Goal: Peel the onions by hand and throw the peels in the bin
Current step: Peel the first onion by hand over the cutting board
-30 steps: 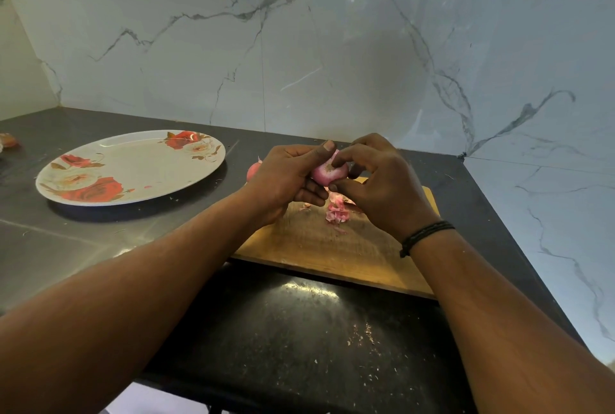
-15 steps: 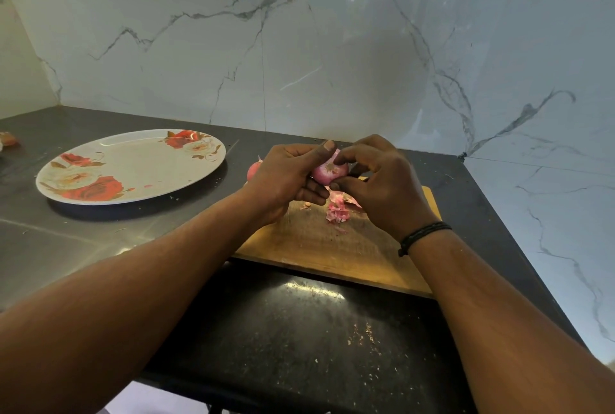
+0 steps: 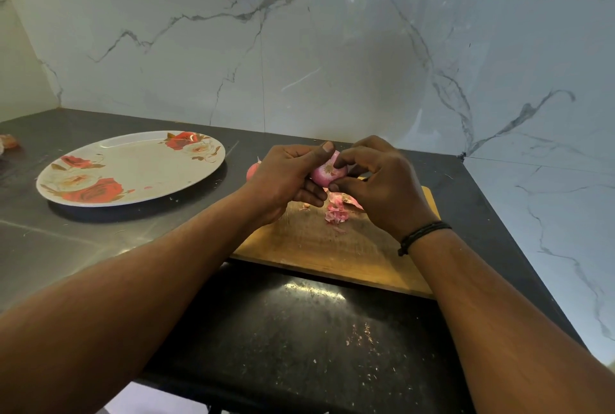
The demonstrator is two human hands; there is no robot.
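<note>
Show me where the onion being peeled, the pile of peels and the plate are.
onion (image 3: 327, 174): head view, on its pink skin between the fingers.
pile of peels (image 3: 336, 212): head view, middle of the pink scraps on the board.
plate (image 3: 133, 164): head view, bare white centre.

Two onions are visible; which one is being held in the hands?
The pale pink onion gripped between left hand and right hand. The redder onion sits untouched behind the left hand.
</note>
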